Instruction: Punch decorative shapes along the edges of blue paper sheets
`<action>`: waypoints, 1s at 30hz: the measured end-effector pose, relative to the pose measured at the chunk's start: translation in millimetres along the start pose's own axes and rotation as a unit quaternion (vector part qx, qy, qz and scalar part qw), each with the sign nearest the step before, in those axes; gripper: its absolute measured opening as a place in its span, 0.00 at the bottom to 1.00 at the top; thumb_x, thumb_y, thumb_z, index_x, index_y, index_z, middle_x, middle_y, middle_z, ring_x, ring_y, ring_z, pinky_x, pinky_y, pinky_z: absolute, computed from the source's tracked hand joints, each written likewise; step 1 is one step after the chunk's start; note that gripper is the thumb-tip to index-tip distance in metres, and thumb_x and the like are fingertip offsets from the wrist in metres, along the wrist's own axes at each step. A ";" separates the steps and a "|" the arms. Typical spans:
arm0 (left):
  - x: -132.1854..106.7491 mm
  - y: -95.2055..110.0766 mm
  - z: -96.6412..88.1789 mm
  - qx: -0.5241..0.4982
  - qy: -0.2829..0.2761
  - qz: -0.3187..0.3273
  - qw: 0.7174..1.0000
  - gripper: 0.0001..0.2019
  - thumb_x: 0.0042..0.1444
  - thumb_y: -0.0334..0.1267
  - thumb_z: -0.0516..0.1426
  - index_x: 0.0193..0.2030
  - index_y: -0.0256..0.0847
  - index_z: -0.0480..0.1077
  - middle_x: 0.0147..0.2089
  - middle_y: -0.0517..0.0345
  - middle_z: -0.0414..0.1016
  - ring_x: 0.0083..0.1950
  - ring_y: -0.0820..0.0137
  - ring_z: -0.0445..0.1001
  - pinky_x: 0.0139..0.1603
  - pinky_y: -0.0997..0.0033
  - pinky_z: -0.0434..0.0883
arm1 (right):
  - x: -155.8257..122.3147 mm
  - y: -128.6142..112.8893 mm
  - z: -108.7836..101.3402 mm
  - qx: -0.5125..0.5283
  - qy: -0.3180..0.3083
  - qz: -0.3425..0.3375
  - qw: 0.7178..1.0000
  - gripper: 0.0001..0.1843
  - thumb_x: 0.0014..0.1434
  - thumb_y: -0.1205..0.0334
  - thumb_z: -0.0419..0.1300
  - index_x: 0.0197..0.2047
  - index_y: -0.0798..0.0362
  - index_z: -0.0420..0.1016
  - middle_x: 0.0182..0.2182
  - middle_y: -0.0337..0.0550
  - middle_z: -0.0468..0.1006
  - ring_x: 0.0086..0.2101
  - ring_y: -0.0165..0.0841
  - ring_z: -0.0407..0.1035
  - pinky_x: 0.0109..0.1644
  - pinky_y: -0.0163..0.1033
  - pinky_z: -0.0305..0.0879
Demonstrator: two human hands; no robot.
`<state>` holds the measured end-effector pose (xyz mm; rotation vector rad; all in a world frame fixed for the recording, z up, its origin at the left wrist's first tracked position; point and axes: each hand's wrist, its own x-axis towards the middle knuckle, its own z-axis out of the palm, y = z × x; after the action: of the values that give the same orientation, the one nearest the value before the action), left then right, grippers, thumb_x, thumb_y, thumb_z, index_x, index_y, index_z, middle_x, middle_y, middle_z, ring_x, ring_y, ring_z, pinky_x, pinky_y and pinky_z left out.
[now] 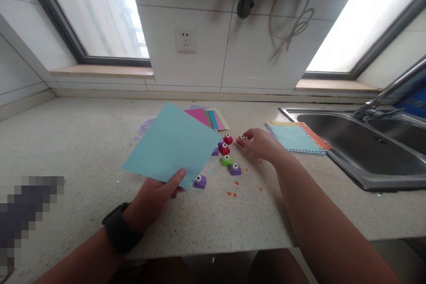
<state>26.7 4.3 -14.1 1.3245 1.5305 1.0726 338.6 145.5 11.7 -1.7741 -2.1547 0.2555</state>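
Observation:
My left hand (163,188), with a dark watch on its wrist, grips a light blue sheet of paper (173,146) near its lower corner, thumb on top. The sheet is tilted above the counter. Further right, the fingers of my right hand (258,142) are closed on a small craft punch (241,137) with a white top; its body is mostly hidden. Between the hands stand several more craft punches: red ones (225,149), a green one (226,160) and purple ones (235,169). One purple punch (200,181) sits beside the sheet's lower corner.
Coloured papers (199,116) lie behind the held sheet. Sheets with punched edges (293,136) are stacked on the right, beside the steel sink (333,142). Small orange paper bits (234,195) dot the speckled counter (89,142); purple bits (143,128) lie at left.

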 end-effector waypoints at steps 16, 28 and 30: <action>-5.6 -0.9 -3.0 0.066 0.068 0.015 0.995 0.26 0.55 0.60 0.57 0.14 0.46 0.65 0.20 0.58 0.73 0.26 0.63 0.74 0.34 0.65 0.72 | -43.6 -84.9 -4.6 0.702 0.007 -0.128 0.701 0.18 0.53 0.59 0.72 0.45 0.47 0.71 0.39 0.38 0.77 0.35 0.30 0.75 0.43 0.41 0.74; -5.9 -6.6 -7.4 0.174 0.127 0.094 0.972 0.27 0.57 0.60 0.54 0.12 0.47 0.67 0.19 0.57 0.77 0.25 0.64 0.77 0.34 0.68 0.75 | -63.3 -98.8 -9.6 0.677 0.056 -0.286 0.676 0.23 0.48 0.73 0.73 0.45 0.48 0.71 0.39 0.39 0.75 0.40 0.29 0.73 0.46 0.37 0.73; -6.4 -7.6 -7.2 0.171 0.127 0.099 0.972 0.27 0.57 0.59 0.54 0.13 0.47 0.68 0.19 0.58 0.77 0.25 0.64 0.77 0.34 0.68 0.75 | -64.6 -98.9 -9.0 0.668 0.060 -0.294 0.681 0.24 0.48 0.73 0.74 0.45 0.48 0.71 0.40 0.40 0.75 0.40 0.30 0.73 0.46 0.38 0.73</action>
<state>18.3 -3.2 -18.9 1.6530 1.8675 1.1744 262.0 61.5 45.0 -0.2198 -1.4559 1.1122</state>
